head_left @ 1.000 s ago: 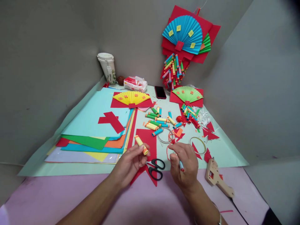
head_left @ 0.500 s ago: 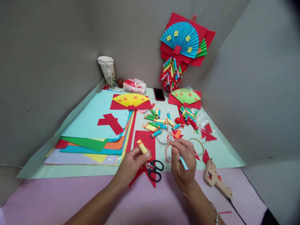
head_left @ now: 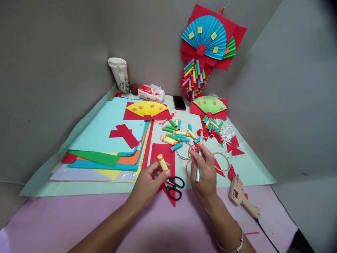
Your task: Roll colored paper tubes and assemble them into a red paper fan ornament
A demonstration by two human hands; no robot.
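A yellow paper roll (head_left: 162,163) with an orange band is pinched in my left hand (head_left: 149,182), tilted over a red paper sheet (head_left: 162,151). Between the fingers of my right hand (head_left: 204,172) is a slim light-blue pen (head_left: 198,168), held nearly upright. Black-handled scissors (head_left: 174,188) lie between my hands on red paper. Just beyond my right hand are a silvery ring (head_left: 181,157) and red string, partly covered by the fingers. Several coloured rolls (head_left: 176,133) lie in a group behind.
Coloured paper sheets (head_left: 105,123) are stacked at the left. A glue gun (head_left: 243,198) with a cable lies at the right, near tape (head_left: 223,170). Yellow (head_left: 146,109) and green (head_left: 210,105) fans sit behind; a fan decoration (head_left: 205,37) hangs above. A cup (head_left: 119,75) and phone (head_left: 179,103) stand back.
The pen in my right hand has swung from slanting to nearly upright. My left hand with the yellow roll has shifted slightly right. The view has moved a little.
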